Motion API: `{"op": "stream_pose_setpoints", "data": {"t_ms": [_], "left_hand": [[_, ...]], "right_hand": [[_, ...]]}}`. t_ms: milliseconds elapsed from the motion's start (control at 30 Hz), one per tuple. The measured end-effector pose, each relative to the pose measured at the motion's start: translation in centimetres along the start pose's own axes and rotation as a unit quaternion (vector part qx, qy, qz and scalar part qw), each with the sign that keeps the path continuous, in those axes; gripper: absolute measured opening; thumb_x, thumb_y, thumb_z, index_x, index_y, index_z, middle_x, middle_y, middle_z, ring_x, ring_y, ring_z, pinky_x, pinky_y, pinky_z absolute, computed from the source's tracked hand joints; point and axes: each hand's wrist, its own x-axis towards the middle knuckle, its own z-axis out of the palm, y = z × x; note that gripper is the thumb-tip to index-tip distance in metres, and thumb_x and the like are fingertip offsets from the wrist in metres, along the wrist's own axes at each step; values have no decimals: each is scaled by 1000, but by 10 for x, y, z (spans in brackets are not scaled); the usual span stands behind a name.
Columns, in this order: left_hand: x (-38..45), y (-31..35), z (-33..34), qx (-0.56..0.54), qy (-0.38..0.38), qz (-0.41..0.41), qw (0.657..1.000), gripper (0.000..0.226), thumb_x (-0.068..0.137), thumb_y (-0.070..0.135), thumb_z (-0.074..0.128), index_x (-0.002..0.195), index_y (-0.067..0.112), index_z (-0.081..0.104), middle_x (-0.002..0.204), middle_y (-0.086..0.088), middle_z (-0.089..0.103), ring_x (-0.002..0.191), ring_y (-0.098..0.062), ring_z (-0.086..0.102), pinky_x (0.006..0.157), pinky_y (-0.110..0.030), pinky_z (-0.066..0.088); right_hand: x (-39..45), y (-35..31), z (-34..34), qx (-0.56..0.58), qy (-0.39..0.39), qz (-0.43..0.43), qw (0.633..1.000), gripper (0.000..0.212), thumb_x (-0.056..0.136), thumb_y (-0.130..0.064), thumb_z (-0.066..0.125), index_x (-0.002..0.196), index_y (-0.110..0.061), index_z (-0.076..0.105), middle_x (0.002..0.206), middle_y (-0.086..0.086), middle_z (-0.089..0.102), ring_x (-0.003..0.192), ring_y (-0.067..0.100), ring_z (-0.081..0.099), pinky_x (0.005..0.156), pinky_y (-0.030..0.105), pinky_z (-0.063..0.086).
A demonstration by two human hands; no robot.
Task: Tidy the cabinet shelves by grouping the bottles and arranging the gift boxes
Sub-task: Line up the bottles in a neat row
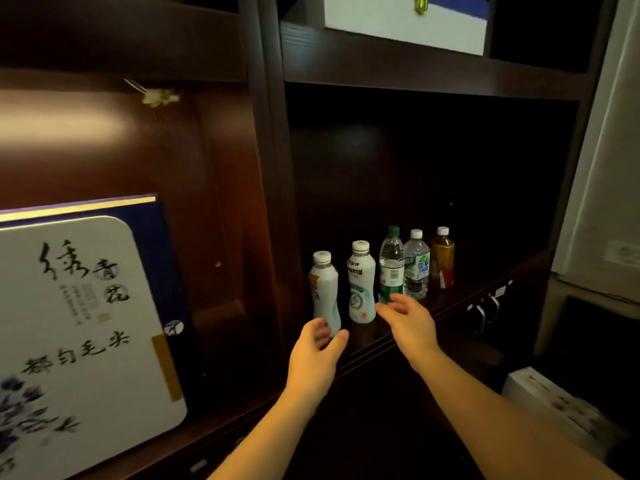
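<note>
Several bottles stand in a row on the dark cabinet shelf (460, 299): two white milk-drink bottles (324, 289) (361, 282), a green-capped water bottle (391, 265), a clear water bottle (416, 265) and an amber tea bottle (442, 258). My left hand (317, 355) is open just in front of the leftmost white bottle, fingers near its base. My right hand (410, 323) is open in front of the second white bottle and the green-capped one, holding nothing. A large blue-and-white gift box (79, 334) stands in the left compartment. Another white and blue gift box (405, 22) sits on the upper shelf.
A vertical wood divider (273, 202) separates the two compartments. Drawer handles (481, 317) hang below the shelf edge at right. A white carton (554, 407) lies low at the right, beside a pale wall (602, 168).
</note>
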Motion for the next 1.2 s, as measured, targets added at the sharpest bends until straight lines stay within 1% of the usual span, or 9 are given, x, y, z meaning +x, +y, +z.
{"op": "stream_pose_setpoints", "data": {"t_ms": [167, 267, 400, 533, 733, 900, 1000, 1067, 1200], "left_hand": [[40, -12, 34, 17, 40, -3, 999, 76, 80, 36, 71, 143, 21, 30, 120, 11, 50, 102, -1, 51, 85, -22, 44], [68, -29, 60, 85, 134, -28, 987, 90, 77, 35, 74, 148, 17, 21, 140, -5, 43, 119, -18, 50, 94, -31, 44], [99, -53, 85, 146, 250, -85, 953, 105, 72, 50, 72, 150, 17, 10, 154, -11, 24, 136, -28, 36, 100, -35, 40], [129, -71, 95, 131, 279, -190, 932, 110, 69, 57, 71, 150, 23, 5, 158, -4, 11, 139, -29, 31, 102, -45, 41], [146, -84, 110, 221, 322, -152, 908, 103, 59, 60, 76, 140, 21, 26, 135, -6, 35, 121, -29, 46, 87, -44, 50], [144, -92, 102, 181, 309, -127, 925, 83, 67, 40, 76, 137, 21, 35, 130, -2, 41, 112, -25, 54, 83, -41, 52], [138, -94, 94, 120, 294, -118, 941, 77, 64, 36, 77, 131, 31, 38, 115, 9, 56, 99, -12, 60, 72, -29, 51], [136, -93, 91, 98, 292, -118, 944, 81, 61, 35, 79, 132, 30, 38, 107, 11, 59, 93, -5, 60, 68, -23, 50], [137, -89, 94, 120, 299, -112, 940, 92, 60, 36, 82, 138, 23, 35, 130, -1, 51, 117, -21, 52, 91, -43, 50]], "right_hand": [[41, 16, -4, -23, -9, -14, 1000, 56, 80, -38, 73, 130, -17, 57, 117, 0, 65, 107, 18, 61, 88, 31, 47], [83, 40, 2, -80, -35, -44, 995, 54, 81, -38, 70, 130, -18, 58, 122, 3, 66, 113, 24, 61, 88, 33, 47], [127, 69, 34, -125, -116, -52, 984, 83, 79, -50, 71, 145, -12, 38, 141, 13, 51, 127, 31, 51, 96, 40, 44], [144, 85, 57, -184, -135, -69, 971, 101, 65, -66, 73, 143, -13, 35, 135, 14, 44, 127, 32, 43, 95, 47, 46], [155, 93, 71, -215, -94, -91, 968, 86, 65, -54, 80, 128, -8, 42, 123, 17, 49, 118, 37, 48, 82, 46, 50], [170, 105, 61, -141, -194, -138, 961, 64, 67, -40, 80, 120, -20, 49, 109, 2, 57, 97, 19, 59, 73, 35, 50], [171, 106, 58, -74, -249, -129, 957, 56, 67, -32, 80, 113, -35, 49, 102, -9, 62, 85, 3, 61, 65, 24, 48], [170, 108, 60, -56, -255, -125, 957, 52, 67, -31, 79, 107, -39, 47, 101, -8, 64, 86, 4, 63, 68, 27, 51], [168, 110, 63, -42, -250, -128, 959, 54, 65, -39, 83, 110, -30, 55, 104, -5, 63, 94, 11, 63, 80, 38, 55]]}}
